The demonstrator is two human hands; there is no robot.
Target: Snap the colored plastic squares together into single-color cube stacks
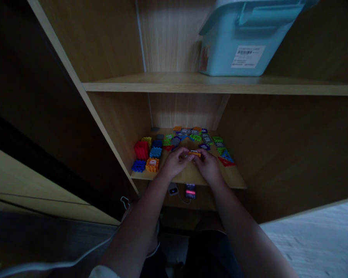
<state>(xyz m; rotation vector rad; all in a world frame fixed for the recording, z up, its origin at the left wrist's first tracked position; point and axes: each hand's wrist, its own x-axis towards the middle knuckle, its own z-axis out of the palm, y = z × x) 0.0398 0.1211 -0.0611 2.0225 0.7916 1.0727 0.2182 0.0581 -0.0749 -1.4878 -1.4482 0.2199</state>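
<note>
An orange plastic tile point(195, 153) with notched edges is held between my two hands above the middle shelf. My left hand point(176, 160) grips its left side with bent fingers. On its right side, my right hand point(206, 164) pinches it with thumb and fingers. To the left stand cubes built from such tiles: a red stack point(141, 150), an orange cube point(152, 165) and a light blue cube point(156, 152). Behind my hands lie loose tiles, among them a green one point(195, 137) and a purple one point(204, 146). Red triangles point(226, 161) rest at the right.
A light blue storage bin point(234, 42) stands on the upper shelf point(174, 87). Below the middle shelf point(179, 178) are a phone point(190, 191) with a lit screen and a small grey device point(173, 189). A white cable point(84, 256) runs at the lower left.
</note>
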